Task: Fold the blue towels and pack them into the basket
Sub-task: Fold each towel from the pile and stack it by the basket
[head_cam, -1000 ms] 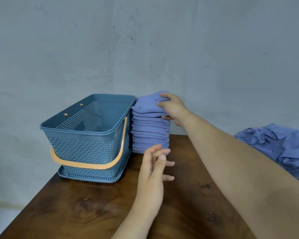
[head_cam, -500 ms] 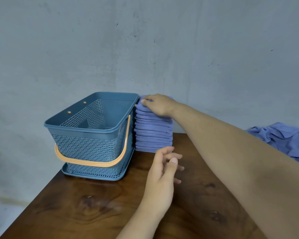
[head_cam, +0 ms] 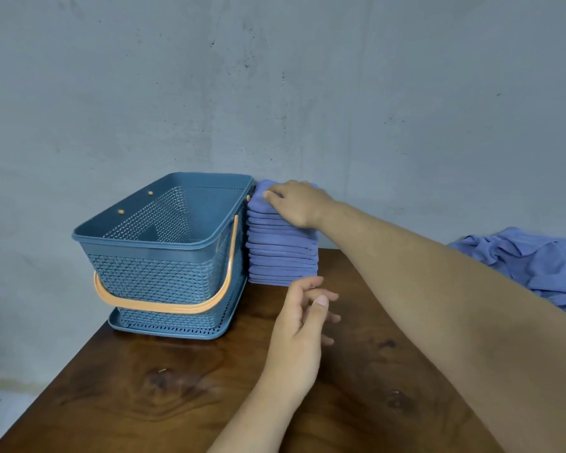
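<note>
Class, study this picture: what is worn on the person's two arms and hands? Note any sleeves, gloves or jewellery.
The left hand and right hand are bare, without gloves. The left forearm and right forearm are uncovered up to the picture's edge, so no sleeve shows. No watch or bracelet sits at either wrist, and no ring plainly shows.

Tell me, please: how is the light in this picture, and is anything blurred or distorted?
Head view: soft, even light, no glare, a faint shadow under the basket on the table; folded towels sharp; the wide lens enlarges the near right forearm.
</note>
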{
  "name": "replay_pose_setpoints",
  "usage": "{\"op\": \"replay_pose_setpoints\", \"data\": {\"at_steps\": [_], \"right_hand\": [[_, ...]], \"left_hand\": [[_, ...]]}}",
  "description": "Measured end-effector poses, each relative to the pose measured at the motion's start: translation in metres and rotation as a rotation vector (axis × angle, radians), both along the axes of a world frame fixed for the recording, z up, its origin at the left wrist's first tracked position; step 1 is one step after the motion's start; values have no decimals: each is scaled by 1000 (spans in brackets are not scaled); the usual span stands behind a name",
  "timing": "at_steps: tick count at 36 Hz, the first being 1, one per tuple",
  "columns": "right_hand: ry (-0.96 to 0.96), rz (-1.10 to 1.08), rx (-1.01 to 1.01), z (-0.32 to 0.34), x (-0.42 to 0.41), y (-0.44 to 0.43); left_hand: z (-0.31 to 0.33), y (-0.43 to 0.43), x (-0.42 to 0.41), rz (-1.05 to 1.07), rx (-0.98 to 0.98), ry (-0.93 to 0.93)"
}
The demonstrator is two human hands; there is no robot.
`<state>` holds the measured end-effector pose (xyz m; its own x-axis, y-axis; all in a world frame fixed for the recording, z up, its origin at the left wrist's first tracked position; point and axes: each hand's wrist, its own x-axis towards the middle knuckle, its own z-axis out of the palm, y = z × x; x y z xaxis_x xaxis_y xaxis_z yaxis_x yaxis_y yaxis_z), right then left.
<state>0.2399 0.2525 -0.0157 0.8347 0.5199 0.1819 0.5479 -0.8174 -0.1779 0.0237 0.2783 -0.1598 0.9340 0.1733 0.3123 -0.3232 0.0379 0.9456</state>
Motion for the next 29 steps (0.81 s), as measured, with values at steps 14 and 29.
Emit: {"op": "replay_pose_setpoints", "data": {"at_steps": [14,29], "right_hand": [[-43,-98,160,-51,-156,-178],[48,-418,263,-93,-240,-390]], "left_hand": [[-16,-8,-5,-40,422,-2],[-20,-78,-30,-42,1037,-61]]}}
